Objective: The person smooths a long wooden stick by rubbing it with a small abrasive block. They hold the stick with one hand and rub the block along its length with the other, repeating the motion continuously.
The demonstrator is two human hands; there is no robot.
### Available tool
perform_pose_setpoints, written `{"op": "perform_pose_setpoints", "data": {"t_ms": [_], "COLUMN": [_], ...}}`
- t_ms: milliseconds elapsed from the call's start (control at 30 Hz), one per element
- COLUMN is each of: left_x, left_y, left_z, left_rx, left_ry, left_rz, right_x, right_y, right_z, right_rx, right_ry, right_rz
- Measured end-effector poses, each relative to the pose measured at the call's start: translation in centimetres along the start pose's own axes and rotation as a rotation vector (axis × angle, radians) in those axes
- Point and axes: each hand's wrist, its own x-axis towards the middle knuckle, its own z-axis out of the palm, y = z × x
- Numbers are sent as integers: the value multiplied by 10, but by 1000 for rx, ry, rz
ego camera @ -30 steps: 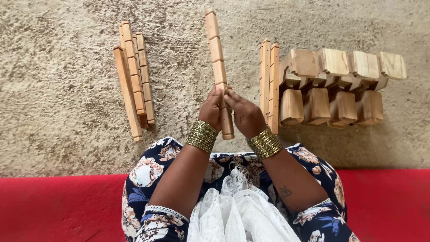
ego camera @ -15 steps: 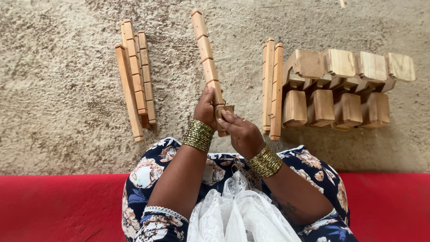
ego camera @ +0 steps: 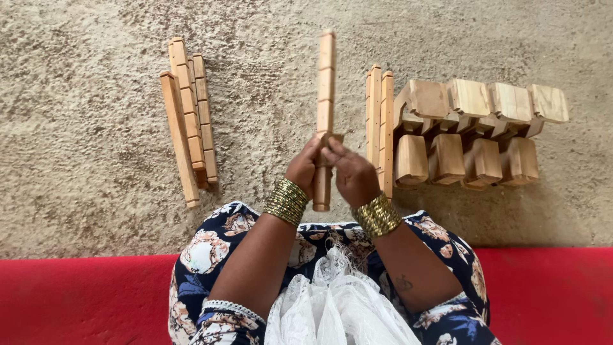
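A long notched wooden bar points straight away from me over the beige carpet. My left hand grips its near part from the left. My right hand holds it from the right, fingertips pressing a small wooden piece against the bar's side. Both wrists carry stacked gold bangles. The bar's lower end sticks out below my hands.
Three similar notched wooden bars lie bundled at the left. Two upright bars and a cluster of chunky wooden blocks lie at the right. A red mat edge runs along the bottom, under my flowered lap.
The bar has swung from leaning left to pointing straight ahead. My hands have stayed on its near end, with the right fingers shifting onto the small piece at its side.
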Motion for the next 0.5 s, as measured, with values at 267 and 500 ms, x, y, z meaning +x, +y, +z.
{"op": "perform_pose_setpoints", "data": {"t_ms": [267,500], "left_x": [25,5], "left_y": [-8,-11], "left_z": [-43,-4], "left_rx": [-294,-254], "left_ry": [116,-14], "left_rz": [143,-12], "right_x": [-25,-3], "right_y": [-33,-7], "right_z": [3,4], "right_rx": [-31,-25], "right_ry": [-63,-96], "right_rz": [-206,162]}}
